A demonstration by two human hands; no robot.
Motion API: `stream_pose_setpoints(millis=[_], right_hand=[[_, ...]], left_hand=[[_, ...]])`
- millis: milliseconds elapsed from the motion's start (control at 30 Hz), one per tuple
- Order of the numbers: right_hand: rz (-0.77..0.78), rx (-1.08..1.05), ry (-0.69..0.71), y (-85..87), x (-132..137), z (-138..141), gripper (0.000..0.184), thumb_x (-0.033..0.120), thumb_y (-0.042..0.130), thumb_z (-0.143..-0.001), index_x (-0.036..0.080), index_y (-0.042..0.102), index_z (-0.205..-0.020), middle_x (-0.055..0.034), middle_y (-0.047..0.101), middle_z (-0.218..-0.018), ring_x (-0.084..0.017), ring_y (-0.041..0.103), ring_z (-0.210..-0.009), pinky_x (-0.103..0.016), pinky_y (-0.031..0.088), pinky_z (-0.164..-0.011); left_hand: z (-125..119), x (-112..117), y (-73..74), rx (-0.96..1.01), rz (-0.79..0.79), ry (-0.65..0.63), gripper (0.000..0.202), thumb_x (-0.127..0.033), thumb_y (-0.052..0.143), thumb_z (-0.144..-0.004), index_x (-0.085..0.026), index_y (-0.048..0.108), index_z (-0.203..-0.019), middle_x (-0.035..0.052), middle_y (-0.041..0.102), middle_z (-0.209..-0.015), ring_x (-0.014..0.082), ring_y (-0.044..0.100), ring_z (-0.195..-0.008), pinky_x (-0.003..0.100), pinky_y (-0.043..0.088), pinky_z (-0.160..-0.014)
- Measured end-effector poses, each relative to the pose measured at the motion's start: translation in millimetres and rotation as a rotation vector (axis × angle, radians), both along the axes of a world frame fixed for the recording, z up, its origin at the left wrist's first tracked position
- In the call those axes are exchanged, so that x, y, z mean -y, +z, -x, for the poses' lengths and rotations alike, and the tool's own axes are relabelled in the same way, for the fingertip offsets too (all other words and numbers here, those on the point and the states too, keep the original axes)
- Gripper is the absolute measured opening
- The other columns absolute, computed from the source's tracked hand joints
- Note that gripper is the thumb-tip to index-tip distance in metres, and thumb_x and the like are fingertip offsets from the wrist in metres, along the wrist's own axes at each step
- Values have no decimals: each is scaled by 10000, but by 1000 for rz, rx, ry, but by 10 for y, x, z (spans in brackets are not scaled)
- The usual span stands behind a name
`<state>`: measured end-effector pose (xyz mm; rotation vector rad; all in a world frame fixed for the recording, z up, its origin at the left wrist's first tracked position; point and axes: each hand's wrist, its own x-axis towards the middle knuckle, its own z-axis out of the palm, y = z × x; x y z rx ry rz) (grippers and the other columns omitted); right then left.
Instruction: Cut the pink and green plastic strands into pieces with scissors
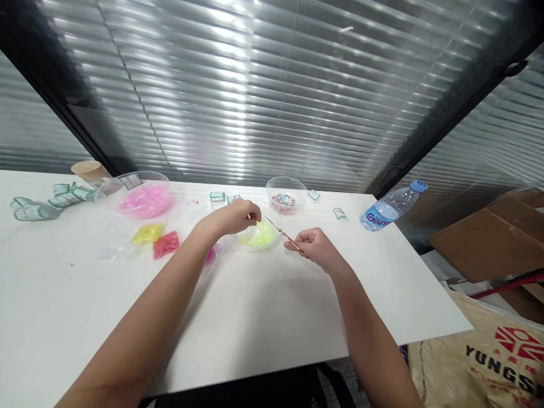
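Observation:
My left hand (238,217) hovers over a small clear bowl of yellow-green beads (258,236), fingers pinched together at the bowl's near rim; what they hold is too small to make out. My right hand (313,246) is closed round a thin reddish stick-like tool (281,230) whose tip points up-left toward the left fingers, just above the bowl. Both forearms reach in from the bottom of the view over the white table (263,306).
A clear bowl of mixed coloured beads (285,199) stands behind, a larger bowl of pink beads (143,199) at left. Bags of yellow (147,233) and red beads (166,243) lie nearby. A water bottle (389,208) lies at right. Cardboard boxes (488,238) sit beyond the table's right edge.

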<state>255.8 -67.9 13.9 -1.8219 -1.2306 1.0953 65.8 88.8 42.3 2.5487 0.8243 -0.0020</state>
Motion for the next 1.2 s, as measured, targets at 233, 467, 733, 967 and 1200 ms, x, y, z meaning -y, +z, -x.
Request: stream_pose_setpoints(millis=[233,467,733,967,1200], right_hand=[[-1,-50,51,-1,13,-2,558,606,714,-652,187,363,-543,56,278,-545,-73,230,-515,-260,169,-509],[-31,-88,54,-7,16,-19,574,599,720,-659,188,339,-532,60,279,-536,-67,222,-500,-263,162,-493],[-50,-155,51,39,7,2,524,548,729,-671,178,387,-526,61,306,-524,-63,238,-498,-261,161,-498],[-46,-214,45,37,0,-9,510,519,747,-667,176,399,-524,64,305,-511,-55,235,-484,-259,146,-486],[-72,-271,54,33,1,-22,509,475,758,-678,176,387,-498,66,290,-504,-54,227,-481,-259,133,-477]], left_hand=[[60,-70,3,107,19,-10,302,-326,446,-863,-233,665,-1048,50,681,-1053,175,616,-861,258,460,-696],[55,-40,41,184,78,-55,298,-382,452,-889,-250,659,-1057,32,674,-1074,173,614,-904,264,476,-730],[44,34,121,272,85,-134,287,-379,464,-895,-232,659,-1046,42,650,-1099,173,597,-924,274,488,-754],[27,44,131,341,77,-211,230,-326,477,-909,-241,660,-1020,17,634,-1078,141,589,-902,239,476,-729],[27,56,154,364,103,-220,220,-305,488,-912,-240,667,-1023,13,632,-1095,136,594,-907,225,477,-712]])
